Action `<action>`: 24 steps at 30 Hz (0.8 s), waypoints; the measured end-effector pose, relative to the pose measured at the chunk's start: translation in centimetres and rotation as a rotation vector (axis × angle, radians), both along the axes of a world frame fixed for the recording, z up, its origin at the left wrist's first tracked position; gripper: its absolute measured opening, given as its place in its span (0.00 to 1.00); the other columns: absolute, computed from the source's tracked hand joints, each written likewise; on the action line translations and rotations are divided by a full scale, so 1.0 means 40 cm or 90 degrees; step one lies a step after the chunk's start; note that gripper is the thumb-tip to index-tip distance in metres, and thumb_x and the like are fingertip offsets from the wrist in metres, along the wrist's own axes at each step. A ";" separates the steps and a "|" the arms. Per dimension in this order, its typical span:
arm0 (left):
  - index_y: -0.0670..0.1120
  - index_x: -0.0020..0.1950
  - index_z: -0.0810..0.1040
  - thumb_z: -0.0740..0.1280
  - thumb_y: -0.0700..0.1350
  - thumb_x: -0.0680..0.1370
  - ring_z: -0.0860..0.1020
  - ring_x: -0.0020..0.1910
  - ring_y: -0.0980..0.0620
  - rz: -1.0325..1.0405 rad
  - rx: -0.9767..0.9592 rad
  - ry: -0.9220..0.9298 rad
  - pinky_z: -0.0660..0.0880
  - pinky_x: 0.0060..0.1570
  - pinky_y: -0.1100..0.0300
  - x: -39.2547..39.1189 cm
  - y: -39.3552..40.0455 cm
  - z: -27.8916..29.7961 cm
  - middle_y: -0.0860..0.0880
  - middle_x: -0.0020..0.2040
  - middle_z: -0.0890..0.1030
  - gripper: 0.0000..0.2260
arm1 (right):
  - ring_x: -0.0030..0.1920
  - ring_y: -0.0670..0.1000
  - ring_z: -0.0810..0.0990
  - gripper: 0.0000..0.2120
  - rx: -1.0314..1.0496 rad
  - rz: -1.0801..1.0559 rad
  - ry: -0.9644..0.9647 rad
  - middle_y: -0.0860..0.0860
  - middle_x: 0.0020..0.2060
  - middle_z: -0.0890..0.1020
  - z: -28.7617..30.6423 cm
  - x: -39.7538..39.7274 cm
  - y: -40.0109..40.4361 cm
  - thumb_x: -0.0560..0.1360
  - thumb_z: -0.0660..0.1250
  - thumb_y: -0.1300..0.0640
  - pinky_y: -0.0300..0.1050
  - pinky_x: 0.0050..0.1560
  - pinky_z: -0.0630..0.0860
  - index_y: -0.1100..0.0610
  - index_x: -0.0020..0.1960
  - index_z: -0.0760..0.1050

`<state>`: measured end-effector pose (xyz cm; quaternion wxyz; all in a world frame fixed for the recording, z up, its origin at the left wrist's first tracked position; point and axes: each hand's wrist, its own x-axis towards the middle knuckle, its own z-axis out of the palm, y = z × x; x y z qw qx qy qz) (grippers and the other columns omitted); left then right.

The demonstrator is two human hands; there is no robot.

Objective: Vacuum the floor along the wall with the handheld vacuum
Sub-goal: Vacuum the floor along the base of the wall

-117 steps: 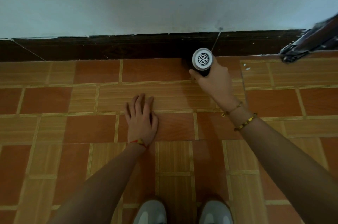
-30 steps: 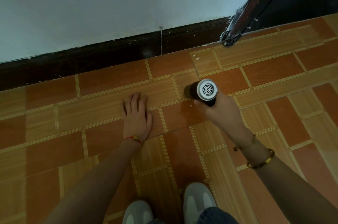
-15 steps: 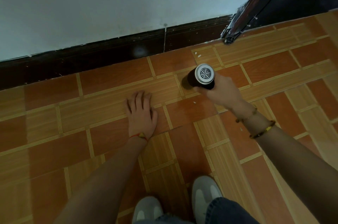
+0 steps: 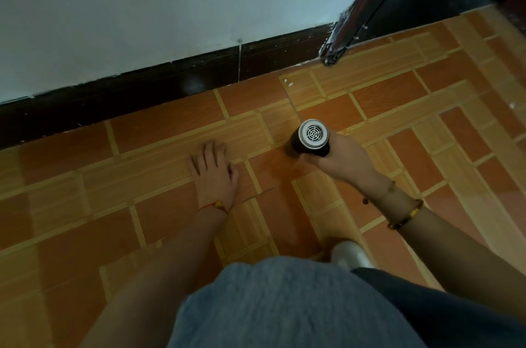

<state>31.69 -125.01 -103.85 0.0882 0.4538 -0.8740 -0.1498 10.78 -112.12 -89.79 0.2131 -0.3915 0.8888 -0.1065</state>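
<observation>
Left hand (image 4: pixel 214 174): lying palm down on the floor (image 4: pixel 159 131), fingers straight, close together and pointing toward the skirting (image 4: pixel 136 91); holding nothing; forearm reaching in from the lower left; red thread bracelet (image 4: pixel 215 205) sitting at the wrist.

Right hand (image 4: pixel 345 161): wrapping curled fingers round the handheld vacuum (image 4: pixel 311 138); thumb lying along the near side of the body; forearm coming in from the lower right edge, wrist bending slightly; beaded bracelet (image 4: pixel 405 215) and a thinner chain circling the wrist.

Handheld vacuum: cylindrical, with a dark body and a pale round end cap carrying a web-like grille; grille end facing up toward the camera; working end pointing down at the floor, contact not discernible; standing on the right of the left hand and apart from it, slightly farther toward the wall (image 4: pixel 142 6); standing clear of the skirting, with about one row of tile between.

Floor: glossy tiles in orange-brown rectangles, framed by paler striped wood-grain bands; small white specks (image 4: pixel 287 83) lying near the skirting beyond the vacuum.

Skirting: dark brown, glossy, running diagonally from the left edge up toward the right; meeting a pale, matte painted wall along an uneven paint line.

Door frame (image 4: pixel 350 20): dark, paint-spattered, rising at the right end of the skirting.

Blue denim knee (image 4: pixel 284 305) and a pale shoe toe (image 4: pixel 350 258) filling the bottom of the view.
</observation>
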 end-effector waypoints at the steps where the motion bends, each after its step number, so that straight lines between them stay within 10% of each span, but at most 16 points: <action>1: 0.44 0.71 0.69 0.57 0.49 0.78 0.64 0.73 0.39 0.000 -0.001 -0.004 0.56 0.73 0.33 0.000 0.000 0.002 0.40 0.72 0.69 0.23 | 0.51 0.53 0.80 0.30 0.006 0.003 -0.003 0.50 0.53 0.82 0.004 -0.005 -0.003 0.71 0.70 0.40 0.46 0.44 0.75 0.50 0.68 0.69; 24: 0.45 0.72 0.68 0.58 0.48 0.79 0.62 0.75 0.39 0.052 0.038 -0.069 0.55 0.75 0.35 -0.034 0.006 0.030 0.41 0.74 0.66 0.22 | 0.56 0.54 0.80 0.34 -0.125 0.164 -0.063 0.51 0.55 0.83 -0.039 -0.198 -0.047 0.70 0.72 0.41 0.53 0.52 0.79 0.49 0.71 0.66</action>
